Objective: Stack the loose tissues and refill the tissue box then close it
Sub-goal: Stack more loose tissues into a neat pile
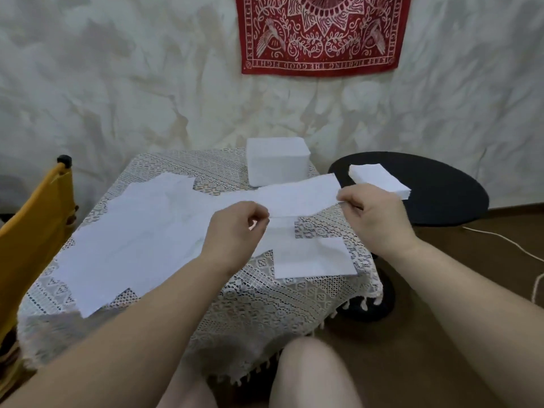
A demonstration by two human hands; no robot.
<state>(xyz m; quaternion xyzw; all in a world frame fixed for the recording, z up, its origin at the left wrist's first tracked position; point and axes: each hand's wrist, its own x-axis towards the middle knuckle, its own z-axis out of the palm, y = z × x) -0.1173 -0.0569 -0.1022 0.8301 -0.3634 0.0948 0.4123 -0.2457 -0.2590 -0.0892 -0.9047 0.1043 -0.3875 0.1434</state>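
Both hands pinch one tissue above the table

The left hand [235, 228] and the right hand [371, 219] each pinch one end of a tissue [303, 195], held stretched over the table [265, 295]. Loose tissues [132, 240] lie spread on the table. At its far edge stands the white tissue box [278, 160]. Right of the table, a tissue stack [379, 179] lies on a black stool [447, 187]

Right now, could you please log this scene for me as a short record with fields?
left hand: pinches one end of the held tissue
right hand: pinches the other end
loose tissues: spread flat over the lace tablecloth
tissue block: white, at the table's far edge
small stack: on the black round table
tissue box: not identifiable
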